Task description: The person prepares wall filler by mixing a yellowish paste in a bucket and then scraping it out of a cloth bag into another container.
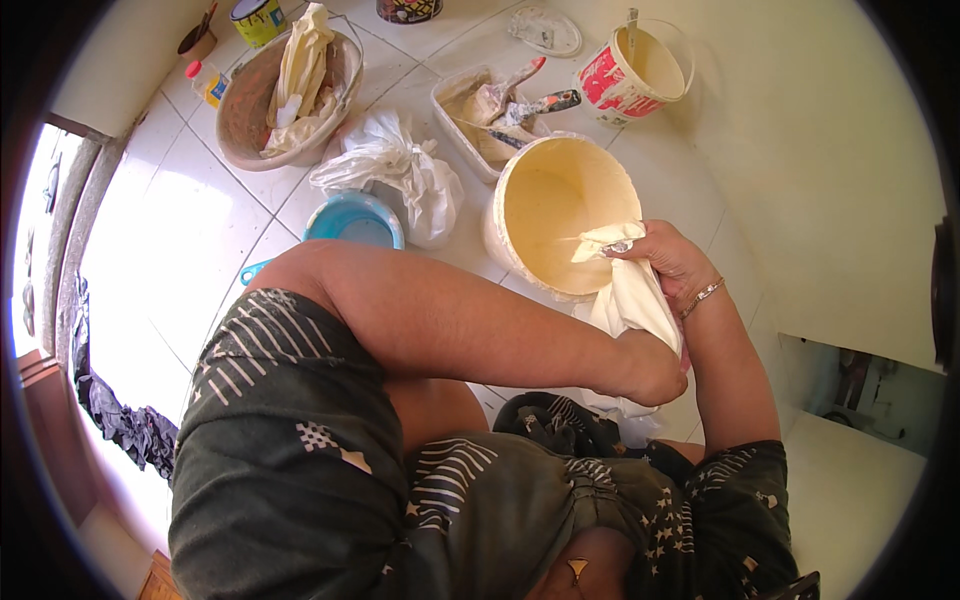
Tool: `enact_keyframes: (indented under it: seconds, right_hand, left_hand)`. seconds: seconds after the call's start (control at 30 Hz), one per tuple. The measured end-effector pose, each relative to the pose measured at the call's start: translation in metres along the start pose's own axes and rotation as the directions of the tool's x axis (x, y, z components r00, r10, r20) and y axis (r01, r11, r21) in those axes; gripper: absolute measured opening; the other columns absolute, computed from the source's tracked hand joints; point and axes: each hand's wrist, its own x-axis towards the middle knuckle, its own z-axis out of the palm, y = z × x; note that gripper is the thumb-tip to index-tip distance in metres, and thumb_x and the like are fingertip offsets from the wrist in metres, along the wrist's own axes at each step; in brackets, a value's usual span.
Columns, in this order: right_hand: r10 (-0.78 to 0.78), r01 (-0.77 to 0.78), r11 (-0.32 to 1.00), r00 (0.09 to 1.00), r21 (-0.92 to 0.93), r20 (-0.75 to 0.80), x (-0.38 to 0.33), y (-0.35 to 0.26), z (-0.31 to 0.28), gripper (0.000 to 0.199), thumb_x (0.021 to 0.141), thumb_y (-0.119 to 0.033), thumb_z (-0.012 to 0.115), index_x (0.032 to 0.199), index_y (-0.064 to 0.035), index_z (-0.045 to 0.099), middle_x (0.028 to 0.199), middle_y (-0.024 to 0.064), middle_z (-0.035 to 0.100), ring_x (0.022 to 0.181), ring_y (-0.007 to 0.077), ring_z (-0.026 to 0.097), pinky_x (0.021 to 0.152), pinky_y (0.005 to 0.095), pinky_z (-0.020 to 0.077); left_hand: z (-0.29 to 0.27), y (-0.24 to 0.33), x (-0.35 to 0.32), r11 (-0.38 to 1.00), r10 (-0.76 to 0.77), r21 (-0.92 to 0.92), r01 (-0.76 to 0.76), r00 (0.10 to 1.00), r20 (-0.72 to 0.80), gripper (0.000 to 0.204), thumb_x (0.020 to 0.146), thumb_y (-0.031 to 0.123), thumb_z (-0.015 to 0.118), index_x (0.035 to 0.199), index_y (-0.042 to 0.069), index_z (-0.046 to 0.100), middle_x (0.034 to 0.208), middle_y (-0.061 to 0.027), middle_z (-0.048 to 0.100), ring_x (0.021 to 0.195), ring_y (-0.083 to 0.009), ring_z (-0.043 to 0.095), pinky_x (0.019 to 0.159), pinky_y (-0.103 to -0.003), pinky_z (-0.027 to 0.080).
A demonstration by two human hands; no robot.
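Both my hands are on a long, limp, cream-white bag (640, 295); whether it is cloth or plastic I cannot tell. My right hand (672, 258) closes round its upper end, which is bunched and smeared with cream stuff. Lower down, my left hand (648, 366) is closed round the bag, its fingers mostly hidden. The bag's upper end hangs over the right rim of a big cream-coated bucket (545, 200). A thin pale streak shows beside that end, inside the bucket. Below my left hand, the bag's lower part is partly hidden.
Beyond the bucket are a rectangular tub (446, 112) of smeared tools and a smaller red-patched bucket (618, 92). Further left lie a crumpled white plastic bag (405, 172), a blue basin (352, 215) and a brown tub (237, 118). A wall (830, 200) rises at right.
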Motion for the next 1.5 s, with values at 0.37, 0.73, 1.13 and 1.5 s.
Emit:
enact_keyframes:
  seconds: [0.37,0.73,1.13,1.5]
  right_hand:
    - [0.023,-0.039,0.968,0.998,-0.248,-0.066,0.016,-0.005,0.001,0.038,0.073,0.007,0.064,0.110,0.0092,0.058,0.100,0.0156,0.066,0.083,0.0219,0.067,0.074,0.0337,0.0560]
    - [-0.088,0.047,0.958,0.987,-0.284,-0.136,0.029,0.001,0.005,0.034,0.075,0.003,0.065,0.109,0.0073,0.059,0.097,0.0122,0.067,0.080,0.0185,0.067,0.068,0.0324,0.0548]
    - [-0.047,0.059,0.990,0.995,0.131,-0.093,0.027,-0.004,0.002,0.027,0.091,-0.018,0.053,0.107,0.0027,0.059,0.096,0.0125,0.065,0.082,0.0204,0.065,0.077,0.0355,0.0532]
    - [0.044,-0.041,0.998,0.997,0.047,-0.062,0.024,-0.014,-0.009,0.027,0.083,-0.002,0.058,0.106,0.0118,0.059,0.100,0.0165,0.066,0.087,0.0230,0.067,0.081,0.0352,0.0535]
  left_hand:
    - [0.000,-0.005,-0.005,0.999,-0.028,-0.024,0.027,0.999,-0.025,0.055,0.093,0.040,0.038,0.101,-0.009,0.063,0.104,-0.0288,0.062,0.102,-0.0402,0.059,0.093,-0.042,0.044]
    - [-0.001,-0.008,-0.007,0.999,-0.032,-0.008,0.031,0.995,-0.098,0.054,0.092,0.040,0.039,0.100,-0.008,0.064,0.104,-0.0282,0.062,0.101,-0.0398,0.060,0.092,-0.041,0.045]
    - [-0.002,-0.004,-0.007,0.997,-0.049,-0.071,0.041,0.992,-0.116,0.055,0.092,0.042,0.038,0.102,-0.006,0.064,0.108,-0.0276,0.062,0.103,-0.0395,0.059,0.093,-0.041,0.045]
    - [0.000,-0.005,-0.005,1.000,0.003,0.009,-0.002,0.997,-0.077,0.055,0.092,0.042,0.038,0.101,-0.007,0.064,0.107,-0.0296,0.061,0.104,-0.0397,0.059,0.094,-0.041,0.044]
